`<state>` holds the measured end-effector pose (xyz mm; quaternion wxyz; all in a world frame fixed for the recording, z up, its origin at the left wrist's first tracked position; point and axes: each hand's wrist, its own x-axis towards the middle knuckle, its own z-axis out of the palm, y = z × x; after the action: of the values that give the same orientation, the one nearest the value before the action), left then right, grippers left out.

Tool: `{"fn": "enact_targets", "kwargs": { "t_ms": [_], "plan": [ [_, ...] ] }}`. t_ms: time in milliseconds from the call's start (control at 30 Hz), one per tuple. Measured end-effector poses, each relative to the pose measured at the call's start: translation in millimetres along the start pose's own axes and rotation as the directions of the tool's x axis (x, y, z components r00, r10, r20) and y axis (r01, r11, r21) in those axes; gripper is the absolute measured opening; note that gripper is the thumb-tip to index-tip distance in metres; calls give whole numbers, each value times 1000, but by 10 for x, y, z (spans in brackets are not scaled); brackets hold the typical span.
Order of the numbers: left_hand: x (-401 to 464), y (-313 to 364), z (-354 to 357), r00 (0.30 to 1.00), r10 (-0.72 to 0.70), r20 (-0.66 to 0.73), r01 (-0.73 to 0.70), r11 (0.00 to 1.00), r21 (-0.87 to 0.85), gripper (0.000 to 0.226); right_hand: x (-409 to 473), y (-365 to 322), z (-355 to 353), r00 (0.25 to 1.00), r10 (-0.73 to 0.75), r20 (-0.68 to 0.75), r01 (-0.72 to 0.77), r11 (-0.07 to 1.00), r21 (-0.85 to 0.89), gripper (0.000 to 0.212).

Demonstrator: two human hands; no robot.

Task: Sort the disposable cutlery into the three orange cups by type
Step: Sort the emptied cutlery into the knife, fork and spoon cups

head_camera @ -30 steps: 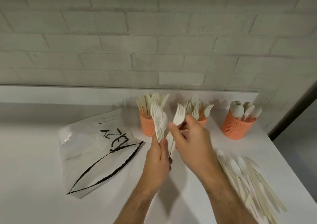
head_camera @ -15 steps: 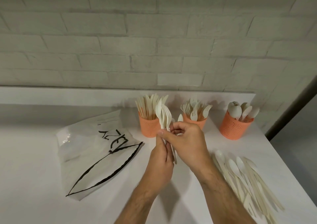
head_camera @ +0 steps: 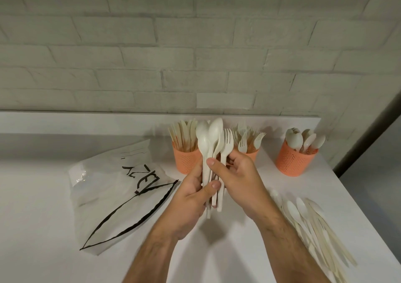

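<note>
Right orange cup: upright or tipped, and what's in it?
Upright. The right orange cup stands on its base on the table, spoons standing bowl-up above its rim. How full it is cannot be told.

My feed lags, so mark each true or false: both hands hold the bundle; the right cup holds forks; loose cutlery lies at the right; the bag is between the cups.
1. Both hands hold the bundle. True: the left hand and right hand grip the mixed bundle.
2. The right cup holds forks. False: spoons.
3. Loose cutlery lies at the right. True.
4. The bag is between the cups. False: it lies left of them.
</note>
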<state>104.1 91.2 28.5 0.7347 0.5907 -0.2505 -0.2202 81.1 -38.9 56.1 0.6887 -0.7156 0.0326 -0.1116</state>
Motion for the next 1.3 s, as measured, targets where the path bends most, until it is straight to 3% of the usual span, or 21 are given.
{"fn": "enact_targets", "kwargs": {
  "t_ms": [133, 233, 333, 400, 667, 900, 1100, 1200, 1300],
  "plan": [
    [6, 7, -54, 998, -29, 53, 33, 997, -68, 58, -36, -10, 17, 999, 30, 44, -29, 999, -16, 8],
    [18, -11, -84, 994, -63, 92, 73, 990, -118, 60, -44, 17, 14, 992, 38, 123, -25, 994, -107, 14],
    [31, -10, -55, 989, -130, 68, 143, 962, -231, 50, -52, 37, -2, 985, 54, 165, -30, 989, -142, 20],
    [44, -36, -29, 989, -145, 19, 145, 964, -221, 41, -61, 49, -9, 985, 58, 162, -33, 988, -153, 21],
    [58, -108, 100, 992, -94, -87, 79, 984, -157, 38, -39, 150, 87, 992, -37, -120, 24, 994, -104, 19],
    [101, -96, 120, 988, -70, -138, 40, 977, -210, 48, -21, 184, 117, 959, 98, -266, -73, 992, 101, 31],
    [125, -109, 71, 985, -47, -169, 17, 985, -174, 51, -32, 120, 74, 964, 160, -210, -75, 929, 363, 35],
    [125, -176, -31, 977, -43, -211, 24, 996, -91, 57, 34, 114, -53, 962, 213, -172, -83, 826, 558, 30],
    [91, -251, -148, 972, -83, -218, 71, 995, -64, 57, 122, 180, -214, 940, 245, -239, -103, 868, 485, 25]
  ]
}}
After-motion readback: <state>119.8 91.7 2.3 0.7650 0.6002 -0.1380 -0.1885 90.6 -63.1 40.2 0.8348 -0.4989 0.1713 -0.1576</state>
